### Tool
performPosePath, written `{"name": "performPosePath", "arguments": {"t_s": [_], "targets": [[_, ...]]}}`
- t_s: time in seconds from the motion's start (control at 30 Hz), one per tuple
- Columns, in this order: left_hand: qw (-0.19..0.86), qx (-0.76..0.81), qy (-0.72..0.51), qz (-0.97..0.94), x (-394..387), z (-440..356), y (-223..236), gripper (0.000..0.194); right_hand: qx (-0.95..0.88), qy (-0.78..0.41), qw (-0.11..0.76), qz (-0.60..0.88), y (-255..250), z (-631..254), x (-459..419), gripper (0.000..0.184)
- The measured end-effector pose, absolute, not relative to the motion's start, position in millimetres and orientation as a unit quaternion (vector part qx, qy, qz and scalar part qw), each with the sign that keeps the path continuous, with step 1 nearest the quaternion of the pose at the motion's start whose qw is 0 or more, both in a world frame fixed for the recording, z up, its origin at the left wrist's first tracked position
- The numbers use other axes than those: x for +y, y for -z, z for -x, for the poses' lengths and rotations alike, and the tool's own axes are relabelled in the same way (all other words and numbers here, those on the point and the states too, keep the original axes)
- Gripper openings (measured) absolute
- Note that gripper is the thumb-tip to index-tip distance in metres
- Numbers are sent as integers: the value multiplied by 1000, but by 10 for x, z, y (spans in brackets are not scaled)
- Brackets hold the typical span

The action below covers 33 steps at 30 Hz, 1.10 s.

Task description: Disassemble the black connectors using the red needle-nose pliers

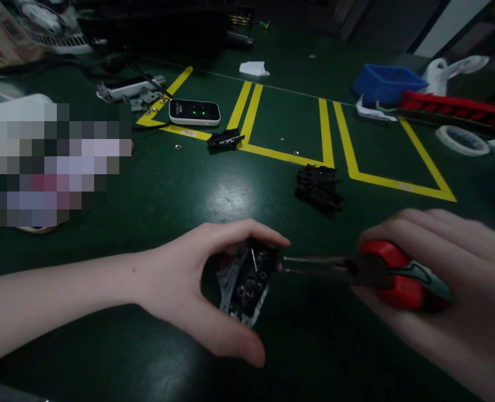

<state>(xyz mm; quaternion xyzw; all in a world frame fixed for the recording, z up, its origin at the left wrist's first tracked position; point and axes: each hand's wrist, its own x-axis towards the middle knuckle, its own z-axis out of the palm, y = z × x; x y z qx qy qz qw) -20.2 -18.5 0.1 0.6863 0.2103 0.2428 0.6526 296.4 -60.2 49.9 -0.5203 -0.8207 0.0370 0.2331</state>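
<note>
My left hand point(197, 279) is wrapped round a black and grey plastic housing point(250, 285), its open face turned up and to the right. Round holes and a thin bright pin show inside the housing. In my right hand point(436, 285) are red-handled needle-nose pliers point(356, 269), pointing left. Their slim jaws are slightly apart at the tips, close to the housing's upper right edge; whether they touch it or grip something small there I cannot tell. Beyond my hands, a stack of black plastic parts point(318, 187) and one smaller black part point(225, 140) lie on the bench.
Yellow tape point(287, 153) marks squares on the green bench point(147, 184). A small device with green lights point(194, 113) lies beyond my left hand, metal parts point(144, 100) behind it. At the right are a blue bin point(388, 84), a red brush-like strip point(457, 109) and a tape roll point(461, 139).
</note>
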Motion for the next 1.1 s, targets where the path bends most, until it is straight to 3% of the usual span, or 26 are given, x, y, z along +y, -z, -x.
{"name": "performPosePath", "arguments": {"t_s": [0.1, 0.2, 0.37, 0.57, 0.73, 0.93, 1.1], "targets": [[610, 244, -308, -688, -158, 258, 27, 70, -786, -160, 236, 548, -448, -2883, -605, 24], [559, 245, -322, -723, -118, 263, 81, 75, -650, -300, 330, 616, -307, -2806, -583, 33], [632, 266, -300, -663, -137, 196, 96, 86, -618, -301, 394, 610, -95, -2773, -640, 40], [772, 249, -266, -521, -187, 154, 34, 92, -657, -297, 351, 598, 48, -2800, -773, 56], [760, 209, -329, -520, -98, 194, 52, 89, -661, -312, 352, 585, 31, -2774, -781, 46], [759, 216, -340, -512, -83, 184, 99, 88, -618, -305, 412, 596, -32, -2756, -796, 41], [761, 256, -313, -507, -126, 168, 1, 92, -573, -363, 420, 603, -56, -2786, -783, 52]]}}
